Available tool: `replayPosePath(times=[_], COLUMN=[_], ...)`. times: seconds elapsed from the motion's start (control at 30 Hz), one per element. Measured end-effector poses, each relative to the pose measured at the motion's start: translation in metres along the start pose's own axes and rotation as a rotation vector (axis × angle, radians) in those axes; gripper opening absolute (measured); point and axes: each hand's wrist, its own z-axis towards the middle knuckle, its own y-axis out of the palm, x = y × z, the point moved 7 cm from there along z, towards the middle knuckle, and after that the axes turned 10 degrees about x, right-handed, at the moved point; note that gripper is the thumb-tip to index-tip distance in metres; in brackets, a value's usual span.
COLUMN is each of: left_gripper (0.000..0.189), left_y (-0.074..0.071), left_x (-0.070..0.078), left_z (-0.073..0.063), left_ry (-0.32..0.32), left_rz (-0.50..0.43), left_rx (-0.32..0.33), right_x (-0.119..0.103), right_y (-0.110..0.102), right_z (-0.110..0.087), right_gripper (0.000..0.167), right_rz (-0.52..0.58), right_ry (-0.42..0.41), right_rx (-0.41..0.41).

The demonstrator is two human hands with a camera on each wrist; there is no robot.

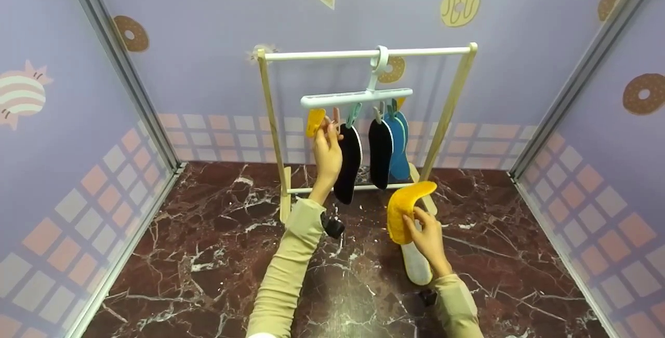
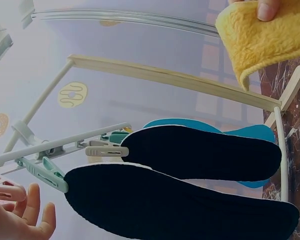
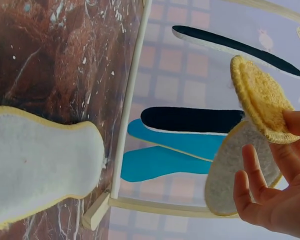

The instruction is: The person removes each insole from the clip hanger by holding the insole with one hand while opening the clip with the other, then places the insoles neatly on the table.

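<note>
My left hand [image 1: 327, 153] is raised to the left end of the white hanger [image 1: 337, 99], its fingertips pinching a yellow clip [image 1: 315, 122]. Beside those fingers hangs a pink clip [image 2: 7, 191]. My right hand [image 1: 428, 237] pinches a fuzzy yellow insole [image 1: 402, 213] that bends over at the top; its grey underside shows in the right wrist view. Black insoles [image 1: 349, 164] hang from a green clip [image 2: 45, 175] and a grey clip [image 2: 107, 151]. Behind them are blue insoles [image 1: 399, 146], partly covered.
The hanger hooks over the top bar of a wood-and-white rack [image 1: 271, 120]. Below my right hand, a yellow-edged insole [image 3: 45, 165] lies pale side up on the marbled floor [image 1: 208, 255]. Patterned walls [image 1: 218, 31] enclose the back and both sides.
</note>
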Motion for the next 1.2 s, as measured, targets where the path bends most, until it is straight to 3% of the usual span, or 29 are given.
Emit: replayPosePath(times=[0.2,0.37,0.47,0.6,0.83,1.07,1.2], left_gripper=[0.029,0.034,0.037,0.038,0.037,0.036,0.036], left_y=[-0.002,-0.001,0.0,0.001,0.0,-0.001,0.0], left_x=[-0.008,-0.017,-0.02,-0.019,-0.021,-0.022,-0.022], left_z=[-0.001,-0.004,-0.005,-0.006,-0.006,-0.006,-0.006], left_ry=[-0.032,-0.078,-0.1,-0.1,-0.096,-0.103,-0.106], left_rz=[0.057,0.204,0.241,0.228,0.193,0.192,0.189], left_rx=[0.008,-0.041,-0.072,-0.087,-0.078,-0.071,-0.076], right_x=[0.004,0.01,0.015,0.02,0.028,0.029,0.032], right_y=[-0.002,-0.001,0.0,0.002,0.006,0.009,0.01], right_z=[0.004,0.006,0.007,0.007,0.011,0.017,0.018], right_gripper=[0.011,0.015,0.02,0.023,0.02,0.025,0.031], right_rz=[0.025,0.084,0.12,0.141,0.221,0.36,0.4], right_ry=[0.043,0.113,0.186,0.257,0.313,0.368,0.44], right_rx=[-0.017,-0.048,-0.073,-0.093,-0.111,-0.185,-0.231])
